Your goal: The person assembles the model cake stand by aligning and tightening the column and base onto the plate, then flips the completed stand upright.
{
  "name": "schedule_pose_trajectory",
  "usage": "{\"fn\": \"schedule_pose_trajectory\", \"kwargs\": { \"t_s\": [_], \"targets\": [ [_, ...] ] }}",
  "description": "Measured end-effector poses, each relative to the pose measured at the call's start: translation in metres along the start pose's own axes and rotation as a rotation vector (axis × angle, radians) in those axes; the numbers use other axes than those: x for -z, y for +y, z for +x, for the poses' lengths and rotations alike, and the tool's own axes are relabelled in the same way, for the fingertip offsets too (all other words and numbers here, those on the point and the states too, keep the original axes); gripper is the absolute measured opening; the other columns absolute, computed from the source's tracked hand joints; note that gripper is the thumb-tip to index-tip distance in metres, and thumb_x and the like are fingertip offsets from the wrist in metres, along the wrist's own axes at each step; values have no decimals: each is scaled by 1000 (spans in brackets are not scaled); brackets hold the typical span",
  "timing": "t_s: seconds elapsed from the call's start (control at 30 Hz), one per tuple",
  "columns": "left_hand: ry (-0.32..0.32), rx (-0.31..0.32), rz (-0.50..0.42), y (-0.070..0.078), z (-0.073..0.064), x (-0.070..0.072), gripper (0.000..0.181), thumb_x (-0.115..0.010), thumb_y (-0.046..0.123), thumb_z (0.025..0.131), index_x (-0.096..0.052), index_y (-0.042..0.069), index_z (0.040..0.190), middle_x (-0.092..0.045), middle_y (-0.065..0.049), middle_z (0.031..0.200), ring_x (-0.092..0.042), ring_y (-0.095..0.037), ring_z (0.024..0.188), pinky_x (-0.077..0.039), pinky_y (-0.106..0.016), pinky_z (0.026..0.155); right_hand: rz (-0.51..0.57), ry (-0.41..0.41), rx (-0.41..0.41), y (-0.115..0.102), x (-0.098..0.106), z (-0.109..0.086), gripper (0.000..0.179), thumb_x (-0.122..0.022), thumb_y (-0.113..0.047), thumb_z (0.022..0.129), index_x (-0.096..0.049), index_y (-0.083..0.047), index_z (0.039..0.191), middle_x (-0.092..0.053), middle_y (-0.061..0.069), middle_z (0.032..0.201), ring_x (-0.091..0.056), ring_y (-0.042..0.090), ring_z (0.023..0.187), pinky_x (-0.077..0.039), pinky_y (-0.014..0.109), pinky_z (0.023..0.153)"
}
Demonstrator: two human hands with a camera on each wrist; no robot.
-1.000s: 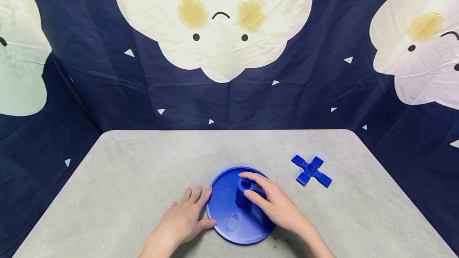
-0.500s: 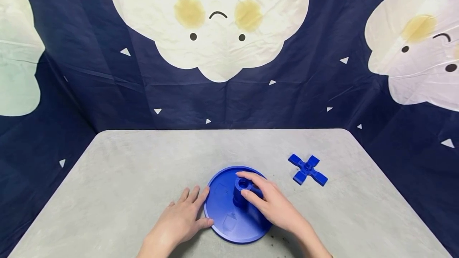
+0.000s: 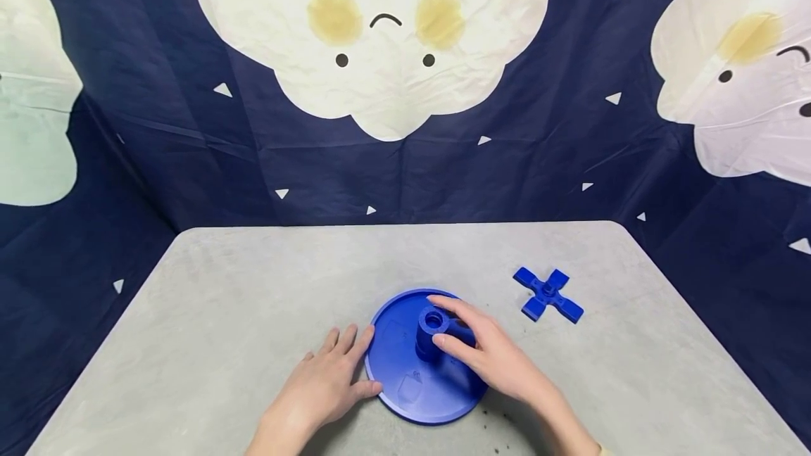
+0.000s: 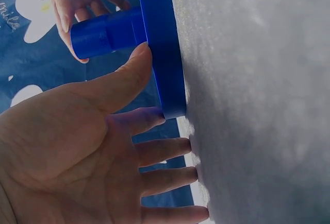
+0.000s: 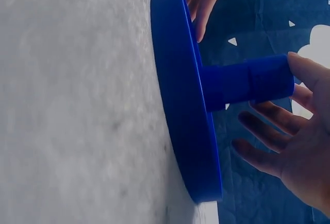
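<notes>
One thumb and forefinger of the right hand (image 3: 497, 354) pinching the hollow blue post (image 3: 426, 342), upright on a round blue disc (image 3: 393, 364); left hand (image 3: 323, 380), fingers spread, touching its rim; blue cross (image 3: 548, 293) well apart, table (image 3: 272, 287) running left to its edge

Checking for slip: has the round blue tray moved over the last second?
No, not visibly: in the head view the round blue tray keeps its place against the far edge of the gray table. The slight picture-wide shift looks like camera motion.

Grey table (image 3: 222, 315), navy cloth (image 3: 342, 174), white clouds (image 3: 388, 90) (the middle one yellow-cheeked), white triangles (image 3: 223, 90).
</notes>
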State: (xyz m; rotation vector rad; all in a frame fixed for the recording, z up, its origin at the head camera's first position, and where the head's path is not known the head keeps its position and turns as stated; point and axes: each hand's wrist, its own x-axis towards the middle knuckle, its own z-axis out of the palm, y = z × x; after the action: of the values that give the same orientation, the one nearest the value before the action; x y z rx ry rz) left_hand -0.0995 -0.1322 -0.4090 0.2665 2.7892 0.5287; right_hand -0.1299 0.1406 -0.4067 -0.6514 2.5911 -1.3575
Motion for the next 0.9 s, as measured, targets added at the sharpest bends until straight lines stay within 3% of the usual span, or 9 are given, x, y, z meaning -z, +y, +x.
{"fn": "schedule_pose_trajectory", "kwargs": {
  "t_s": [0.27, 0.9],
  "targets": [
    [10, -13, -2, -1, 0, -1, 85, -73, 54, 89, -42, 16, 158, -42, -19, 163, -34, -49, 152, -34, -80, 108, -57, 80, 64, 13, 13, -5, 53, -66, -38, 101, -50, -28, 151, -65, 1, 142, -62, 24, 132, -49, 53, 111],
    [4, -17, -5, 1, 1, 1, 85, -73, 53, 89, -42, 16, 158, -41, -19, 163, -33, -49, 152, -34, -79, 108, -343, 269, 106, 33, 49, -15, 51, -73, -29, 97, -58, -22, 146, -68, 2, 139, -65, 22, 127, -55, 52, 100]
  ]
}}
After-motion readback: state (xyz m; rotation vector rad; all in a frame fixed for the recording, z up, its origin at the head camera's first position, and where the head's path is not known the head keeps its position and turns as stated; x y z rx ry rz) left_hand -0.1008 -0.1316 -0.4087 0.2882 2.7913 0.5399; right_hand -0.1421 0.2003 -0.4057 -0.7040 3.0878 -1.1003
